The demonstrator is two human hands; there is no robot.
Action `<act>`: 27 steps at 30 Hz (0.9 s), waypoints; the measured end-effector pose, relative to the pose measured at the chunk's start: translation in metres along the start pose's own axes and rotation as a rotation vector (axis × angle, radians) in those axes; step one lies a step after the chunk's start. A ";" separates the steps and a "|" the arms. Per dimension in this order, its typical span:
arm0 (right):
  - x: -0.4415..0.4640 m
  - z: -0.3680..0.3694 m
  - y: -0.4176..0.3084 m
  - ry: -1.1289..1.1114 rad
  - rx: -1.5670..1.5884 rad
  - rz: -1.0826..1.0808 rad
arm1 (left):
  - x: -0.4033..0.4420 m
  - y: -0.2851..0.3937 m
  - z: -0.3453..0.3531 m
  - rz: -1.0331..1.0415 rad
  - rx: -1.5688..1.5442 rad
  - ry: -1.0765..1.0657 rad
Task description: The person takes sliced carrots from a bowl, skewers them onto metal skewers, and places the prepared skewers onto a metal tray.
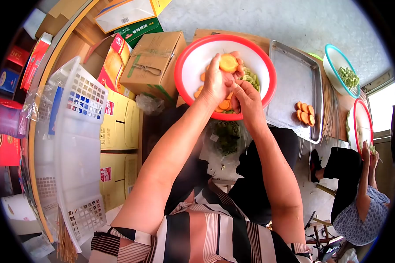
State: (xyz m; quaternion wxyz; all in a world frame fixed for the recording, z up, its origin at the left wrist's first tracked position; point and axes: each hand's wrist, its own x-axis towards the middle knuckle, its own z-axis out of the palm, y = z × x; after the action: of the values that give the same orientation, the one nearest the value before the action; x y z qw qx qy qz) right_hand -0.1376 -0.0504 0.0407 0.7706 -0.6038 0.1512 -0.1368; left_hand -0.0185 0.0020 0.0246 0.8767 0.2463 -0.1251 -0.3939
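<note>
My left hand (216,83) is over a white bowl with a red rim (181,65), its fingers curled round a round orange slice (228,63). Close against it, my right hand (249,98) has thumb and finger pinched together on a thin skewer, mostly hidden, whose lower end shows below the hand. Inside the bowl lie more orange slices (224,104) and pale green pieces (251,79). On the metal tray (289,79) to the right are several orange slices (304,113) on thin skewers.
Cardboard boxes (153,65) and a white plastic basket (81,153) stand left. Thin sticks (331,109) lie right of the tray, near a blue-rimmed bowl (343,72) of green pieces. Another person (365,210) sits at the right, hands by another red-rimmed bowl (361,118).
</note>
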 end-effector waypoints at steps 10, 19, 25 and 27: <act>0.012 -0.004 0.009 0.080 0.012 -0.075 | -0.006 -0.015 0.003 -0.006 0.104 -0.014; 0.014 -0.021 0.002 0.135 0.140 0.003 | 0.016 0.010 -0.022 0.065 0.214 0.218; 0.008 -0.041 -0.009 0.180 0.152 -0.009 | 0.022 0.045 -0.067 0.049 0.366 0.454; 0.006 -0.044 -0.010 0.176 0.157 -0.009 | 0.024 0.046 -0.075 0.015 0.484 0.487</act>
State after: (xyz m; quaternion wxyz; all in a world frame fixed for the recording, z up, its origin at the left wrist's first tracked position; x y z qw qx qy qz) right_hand -0.1501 -0.0940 0.0403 0.7986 -0.5281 0.2043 -0.2042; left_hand 0.0572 0.0350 -0.0142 0.7996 0.5333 -0.0037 -0.2760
